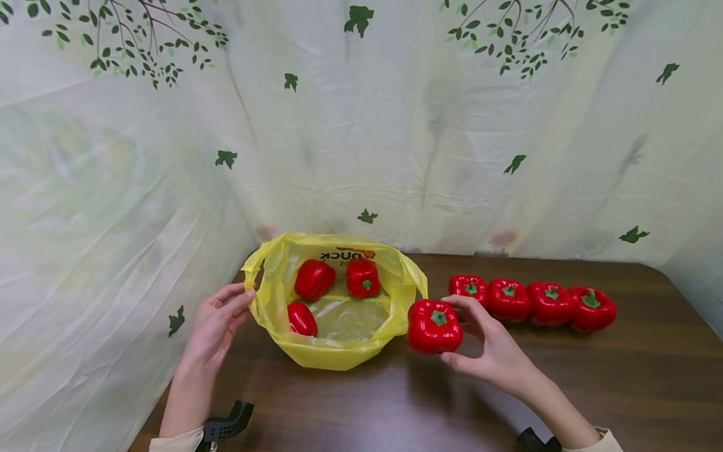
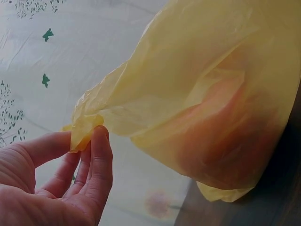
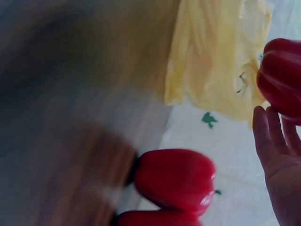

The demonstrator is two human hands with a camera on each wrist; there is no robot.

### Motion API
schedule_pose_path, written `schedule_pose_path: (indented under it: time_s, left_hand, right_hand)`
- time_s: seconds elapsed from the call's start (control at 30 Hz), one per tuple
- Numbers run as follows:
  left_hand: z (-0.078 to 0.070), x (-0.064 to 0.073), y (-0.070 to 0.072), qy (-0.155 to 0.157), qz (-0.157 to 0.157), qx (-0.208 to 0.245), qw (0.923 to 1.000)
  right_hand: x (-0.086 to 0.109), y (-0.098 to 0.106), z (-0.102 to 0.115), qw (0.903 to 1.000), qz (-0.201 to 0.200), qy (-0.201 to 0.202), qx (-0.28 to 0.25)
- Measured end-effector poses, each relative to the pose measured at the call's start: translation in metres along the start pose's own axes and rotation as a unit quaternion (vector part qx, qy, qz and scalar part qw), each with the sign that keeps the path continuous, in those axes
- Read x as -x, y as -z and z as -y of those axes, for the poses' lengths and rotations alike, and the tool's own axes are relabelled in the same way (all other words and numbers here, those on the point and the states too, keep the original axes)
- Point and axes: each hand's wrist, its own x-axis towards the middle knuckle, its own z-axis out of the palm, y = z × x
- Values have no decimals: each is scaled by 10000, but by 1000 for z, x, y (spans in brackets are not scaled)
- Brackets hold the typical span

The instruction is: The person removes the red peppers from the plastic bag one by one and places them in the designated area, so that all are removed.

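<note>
My left hand [image 1: 217,323] pinches the left rim of a yellow plastic bag [image 1: 333,355], which stands with its mouth spread. In the left wrist view, thumb and fingers grip a fold of the yellow film [image 2: 87,129]. Inside the bag lie three red bell peppers, one at the back left [image 1: 314,280], one at the back right [image 1: 362,277] and one at the front left [image 1: 302,319]. Just right of the bag's rim, my right hand [image 1: 491,345] holds another red bell pepper [image 1: 433,333] between thumb and fingers, its green stem facing up.
Several red bell peppers [image 1: 550,303] stand in a row on the brown wooden table [image 1: 638,370], behind and right of my right hand. A pale curtain [image 1: 395,138] with leaf prints hangs along the table's back and left sides.
</note>
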Motion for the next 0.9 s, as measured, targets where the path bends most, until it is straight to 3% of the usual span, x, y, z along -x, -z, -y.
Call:
schedule_pose_path:
  time_s: [0.5, 0.9]
  left_hand:
    - [2, 1, -1, 28, -17, -11, 10000]
    - [3, -2, -2, 16, -87, -61, 9999]
  right_hand:
    - [28, 16, -36, 9904, -608, -634, 1070]
    - [36, 23, -43, 9804, -473, -1631, 996]
